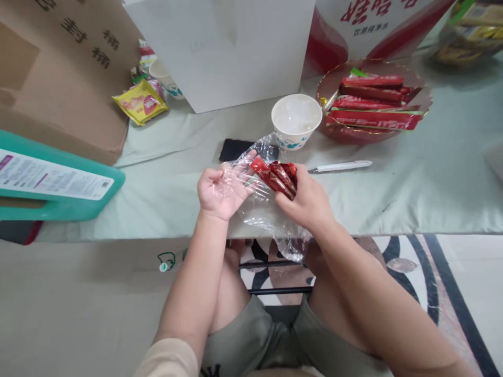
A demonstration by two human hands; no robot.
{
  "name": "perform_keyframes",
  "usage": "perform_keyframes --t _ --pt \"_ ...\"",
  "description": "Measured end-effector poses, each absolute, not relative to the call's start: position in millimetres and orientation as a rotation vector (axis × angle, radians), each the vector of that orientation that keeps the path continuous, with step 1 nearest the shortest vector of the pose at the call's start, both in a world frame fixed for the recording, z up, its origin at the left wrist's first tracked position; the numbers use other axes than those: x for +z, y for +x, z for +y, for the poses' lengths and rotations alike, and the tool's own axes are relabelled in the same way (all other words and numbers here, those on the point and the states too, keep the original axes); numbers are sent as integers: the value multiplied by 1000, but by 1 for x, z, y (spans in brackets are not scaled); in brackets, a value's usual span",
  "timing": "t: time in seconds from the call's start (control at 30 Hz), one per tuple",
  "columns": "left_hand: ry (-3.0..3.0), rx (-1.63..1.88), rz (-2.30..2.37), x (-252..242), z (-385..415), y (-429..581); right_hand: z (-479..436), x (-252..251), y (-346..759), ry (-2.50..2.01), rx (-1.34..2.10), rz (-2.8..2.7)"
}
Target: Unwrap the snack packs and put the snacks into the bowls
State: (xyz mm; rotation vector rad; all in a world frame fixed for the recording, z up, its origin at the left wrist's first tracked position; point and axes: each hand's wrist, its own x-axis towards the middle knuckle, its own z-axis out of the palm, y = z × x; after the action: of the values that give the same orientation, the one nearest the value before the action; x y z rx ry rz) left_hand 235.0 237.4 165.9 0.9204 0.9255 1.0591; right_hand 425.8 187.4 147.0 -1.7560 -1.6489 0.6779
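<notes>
My right hand [304, 196] grips a small bunch of shiny red stick packets [277, 175] above the table's front edge. A clear plastic bag [261, 209] hangs crinkled between my hands, its lower end drooping past the table edge. With the palm turned up, my left hand [228, 191] holds the bag's film between thumb and palm, its other fingers stretched behind the plastic. Just beyond stand a white paper cup [296, 123] and a dark phone [236, 150], partly covered by the film. Right of the cup, a clear gold-rimmed bowl [426, 97] contains several red packets [373, 104].
A white pen [346, 166] lies right of my hands. Left are a green jug [106, 201], a cardboard box [78, 94] and a yellow snack packet [141, 102]. A white box [236, 52] and a red-and-white carton [365, 36] stand behind. Pale cloth covers the table [440, 193].
</notes>
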Motion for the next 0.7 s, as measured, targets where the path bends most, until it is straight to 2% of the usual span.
perform_keyframes --t 0.17,0.4,0.57,0.7 --pt "982 1118 1006 161 239 228 192 142 431 -1730 708 -1483" --pt "896 1079 886 158 231 249 192 138 428 -1603 801 -1411" --pt "562 1133 618 157 220 265 190 136 422 -1277 1088 -1175" --pt "474 1158 597 159 221 264 191 136 416 -1118 1404 -787"
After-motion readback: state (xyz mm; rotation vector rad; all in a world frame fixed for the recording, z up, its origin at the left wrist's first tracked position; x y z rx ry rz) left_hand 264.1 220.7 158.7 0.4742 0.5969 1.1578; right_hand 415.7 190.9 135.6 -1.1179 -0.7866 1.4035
